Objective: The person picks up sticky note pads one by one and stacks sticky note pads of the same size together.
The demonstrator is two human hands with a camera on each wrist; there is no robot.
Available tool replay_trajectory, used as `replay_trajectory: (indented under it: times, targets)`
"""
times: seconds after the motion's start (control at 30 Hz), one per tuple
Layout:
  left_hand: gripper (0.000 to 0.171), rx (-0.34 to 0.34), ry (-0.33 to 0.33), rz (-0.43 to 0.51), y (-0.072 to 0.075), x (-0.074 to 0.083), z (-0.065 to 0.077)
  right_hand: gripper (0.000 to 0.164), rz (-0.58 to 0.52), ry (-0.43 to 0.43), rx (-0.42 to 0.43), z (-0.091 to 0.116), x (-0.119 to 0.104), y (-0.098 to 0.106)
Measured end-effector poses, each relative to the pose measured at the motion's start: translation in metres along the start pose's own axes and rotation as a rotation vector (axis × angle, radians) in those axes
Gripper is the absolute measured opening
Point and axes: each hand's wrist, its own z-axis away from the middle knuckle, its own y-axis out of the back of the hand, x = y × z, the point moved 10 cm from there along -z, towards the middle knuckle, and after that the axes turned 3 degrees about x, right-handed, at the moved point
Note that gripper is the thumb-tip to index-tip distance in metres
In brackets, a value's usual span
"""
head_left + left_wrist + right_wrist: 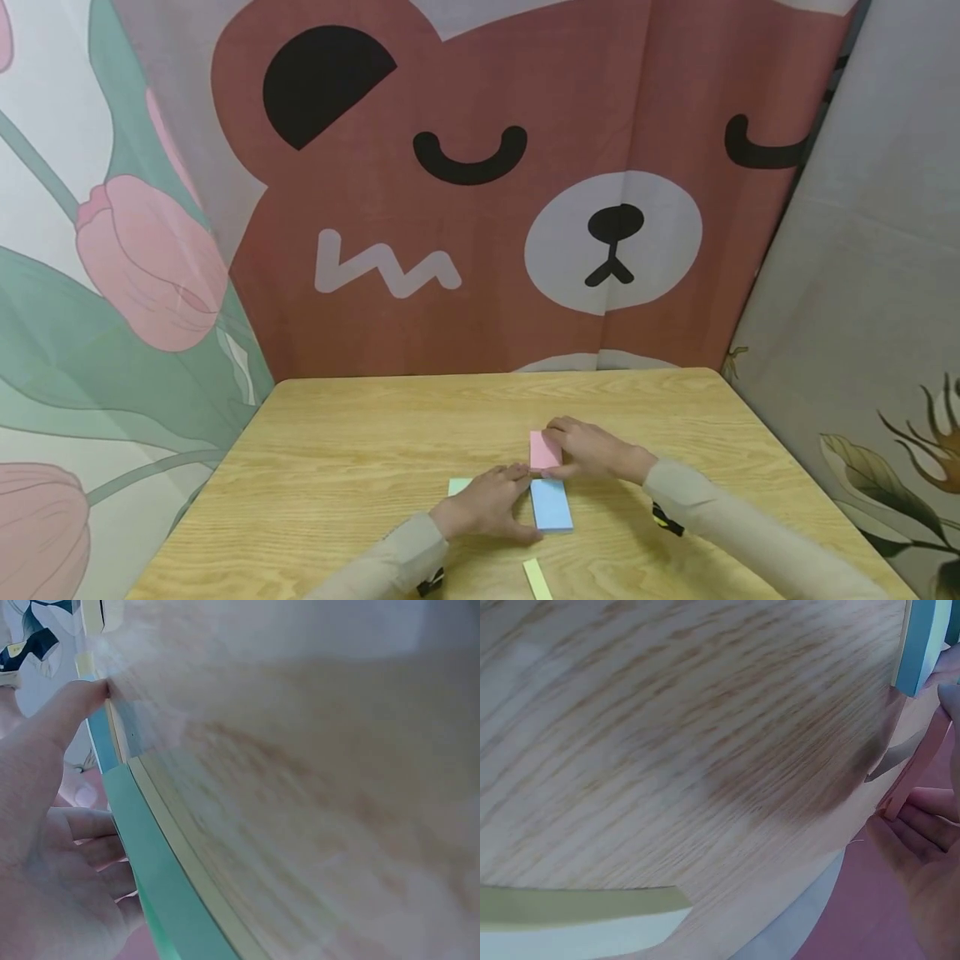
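My right hand (596,447) pinches a pink sticky note pad (545,451) by its sides. In the right wrist view the pink pad (922,761) stands slightly off the table, a shadow beneath it. Just nearer to me lies a blue sticky note pad (552,506). My left hand (489,504) reaches over a green sticky note pad (459,485), mostly hiding it. Its thumb touches the blue pad's near left corner, and its fingertips lie near the far corner. The left wrist view shows the green pad's edge (169,847) beside the blue pad's edge (105,735).
A narrow yellow pad (537,578) lies at the near edge of the wooden table (360,450). A yellow-topped pad (577,909) shows in the right wrist view. Printed curtains (480,333) stand behind and at both sides of the table.
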Motion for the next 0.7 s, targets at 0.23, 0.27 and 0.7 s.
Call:
replay_trajectory:
  times: [0.23,0.27,0.7]
  targets:
    - [0.087,-0.001,0.005,-0.039,0.000,0.000,0.000,0.067,-0.003,0.018,-0.007,0.009,-0.003,0.002]
    - [0.087,-0.003,0.006,-0.042,0.000,0.001,0.000,0.067,-0.007,0.020,-0.005,0.010,-0.004,0.002]
    - [0.082,0.020,0.000,-0.030,0.003,0.002,0.000,0.064,-0.013,0.075,0.063,0.018,-0.014,0.009]
